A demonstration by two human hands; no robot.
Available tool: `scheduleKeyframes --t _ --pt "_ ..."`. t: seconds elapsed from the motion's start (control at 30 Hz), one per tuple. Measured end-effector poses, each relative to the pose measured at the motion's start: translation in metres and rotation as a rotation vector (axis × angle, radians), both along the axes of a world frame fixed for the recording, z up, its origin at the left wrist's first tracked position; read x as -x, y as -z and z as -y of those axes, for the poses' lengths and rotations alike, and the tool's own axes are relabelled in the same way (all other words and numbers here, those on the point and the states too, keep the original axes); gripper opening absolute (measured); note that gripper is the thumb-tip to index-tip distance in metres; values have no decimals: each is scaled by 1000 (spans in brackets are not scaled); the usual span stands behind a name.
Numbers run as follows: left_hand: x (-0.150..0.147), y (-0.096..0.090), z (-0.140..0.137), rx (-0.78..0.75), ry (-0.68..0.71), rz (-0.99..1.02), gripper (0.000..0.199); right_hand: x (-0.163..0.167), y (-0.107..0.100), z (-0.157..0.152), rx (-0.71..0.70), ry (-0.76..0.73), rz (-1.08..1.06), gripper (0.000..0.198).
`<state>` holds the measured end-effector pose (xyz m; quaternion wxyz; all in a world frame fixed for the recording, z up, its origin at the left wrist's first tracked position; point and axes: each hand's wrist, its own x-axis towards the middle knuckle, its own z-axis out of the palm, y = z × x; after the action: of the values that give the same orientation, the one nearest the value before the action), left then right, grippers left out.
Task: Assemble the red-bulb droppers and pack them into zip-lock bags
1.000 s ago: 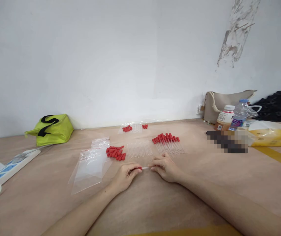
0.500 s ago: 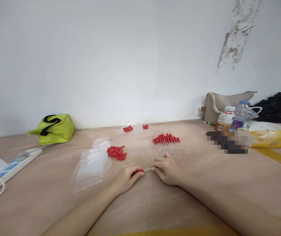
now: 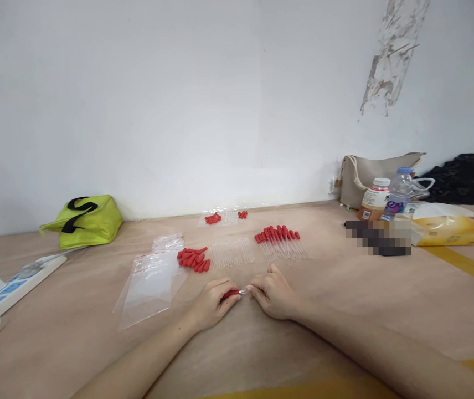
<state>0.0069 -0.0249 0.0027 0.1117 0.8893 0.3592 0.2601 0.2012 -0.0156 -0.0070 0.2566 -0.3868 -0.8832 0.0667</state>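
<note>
Pinched in my left hand (image 3: 217, 302) is a red rubber dropper bulb (image 3: 231, 295), its open end pointing right. My right hand (image 3: 273, 295) grips a thin clear dropper tube (image 3: 242, 292), whose near end meets the mouth of the bulb. Most of the tube is hidden by my right fingers. Beyond my left hand lies a pile of loose red bulbs (image 3: 193, 259). A row of bare clear tubes (image 3: 232, 252) sits beside it. Farther right, several droppers with red bulbs on clear tubes (image 3: 281, 241) lie side by side.
Clear zip bags (image 3: 149, 288) lie flat at left. Another bag (image 3: 226, 218) with red bulbs and tubes is near the wall. A power strip (image 3: 21, 288) and a lime-green bag (image 3: 89, 221) stand left; bottles (image 3: 375, 199), a tissue pack (image 3: 448, 227) and a grey bag (image 3: 370, 172) stand right.
My right hand has moved left, closer to my left hand. The gap between the hands is shorter, and less tube shows. The whole view has shifted slightly.
</note>
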Motion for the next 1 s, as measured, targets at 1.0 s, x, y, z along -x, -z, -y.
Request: scheduleKeyframes --t 1.0 --pt "14 -2 -5 55 -103 19 16 -26 -25 -68 89 716 -140 41"
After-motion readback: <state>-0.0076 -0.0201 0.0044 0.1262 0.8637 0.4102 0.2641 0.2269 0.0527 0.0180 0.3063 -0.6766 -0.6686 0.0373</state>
